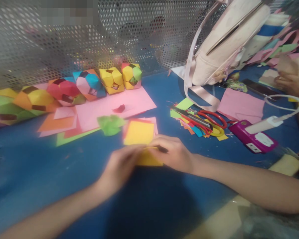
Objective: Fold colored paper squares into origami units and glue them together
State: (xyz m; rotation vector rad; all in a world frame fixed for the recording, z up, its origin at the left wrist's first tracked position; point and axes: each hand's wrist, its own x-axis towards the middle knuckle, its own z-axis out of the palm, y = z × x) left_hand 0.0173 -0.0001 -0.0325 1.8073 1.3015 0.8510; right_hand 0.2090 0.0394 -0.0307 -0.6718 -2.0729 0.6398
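A yellow paper piece (149, 157) lies between my two hands at the middle of the blue table (64, 176). My left hand (123, 162) is at its left edge, fingers together and blurred, pressed on the paper. My right hand (173, 151) is closed at its upper right, fingertips pinching the paper's top edge. Just beyond my hands sits a stack of square sheets (139, 132) with a yellow one on top. A crumpled green paper (111, 125) is left of that stack. My fingertips hide part of the yellow piece's top edge.
Folded paper balls (111, 80) line the perforated metal panel (139, 33). Pink sheets (107, 109) lie before them. Scissors (206, 122) rest on paper scraps to the right, near a purple device (254, 136) with a cable. Behind is a pale bag (221, 39). Another person's hand (292, 78) is far right.
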